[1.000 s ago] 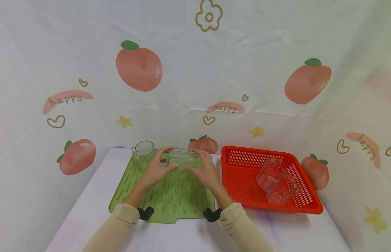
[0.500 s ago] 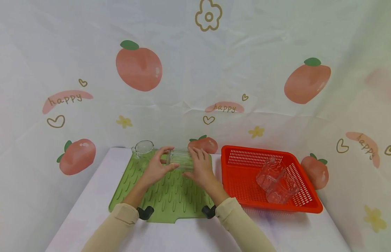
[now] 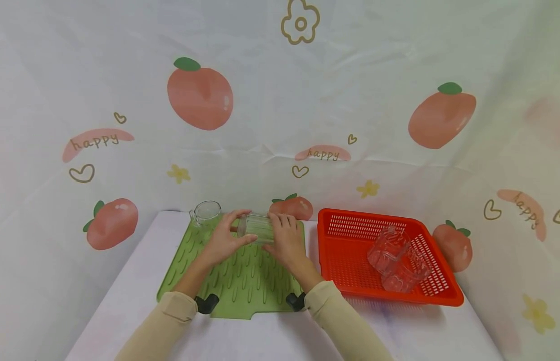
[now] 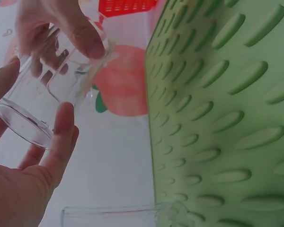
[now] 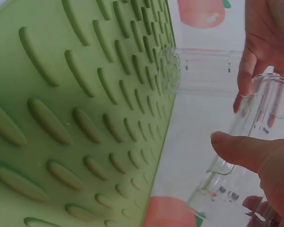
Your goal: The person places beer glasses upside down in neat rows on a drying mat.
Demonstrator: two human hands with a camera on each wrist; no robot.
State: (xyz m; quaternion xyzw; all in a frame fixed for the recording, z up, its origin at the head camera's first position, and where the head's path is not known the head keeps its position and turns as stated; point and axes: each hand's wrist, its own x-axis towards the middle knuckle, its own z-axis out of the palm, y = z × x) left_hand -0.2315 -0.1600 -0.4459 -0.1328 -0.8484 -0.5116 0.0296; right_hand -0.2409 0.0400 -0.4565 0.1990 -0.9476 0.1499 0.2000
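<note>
A clear glass mug (image 3: 257, 228) lies sideways in the air over the green drying mat (image 3: 244, 296), held between both hands. My left hand (image 3: 222, 240) grips its thick-bottomed end, thumb and fingers on opposite sides, as the left wrist view also shows. At the other end my right hand (image 3: 289, 240) grips the glass, its fingers laid over the top and its thumb below. In the right wrist view the right thumb (image 5: 241, 151) lies across the clear wall. A second glass mug (image 3: 206, 214) with a handle stands on the mat's back left corner, left of my left hand.
To the right stands a red perforated basket (image 3: 322, 240) with two clear glass mugs, one (image 3: 388, 248) behind the other (image 3: 404, 275). A white patterned cloth (image 3: 262, 100) hangs behind the table. The mat has raised oval ridges.
My right hand has shifted left and turned, its fingers now closed together over the mug's end instead of spread apart around it. The left hand and the standing mug keep their places.
</note>
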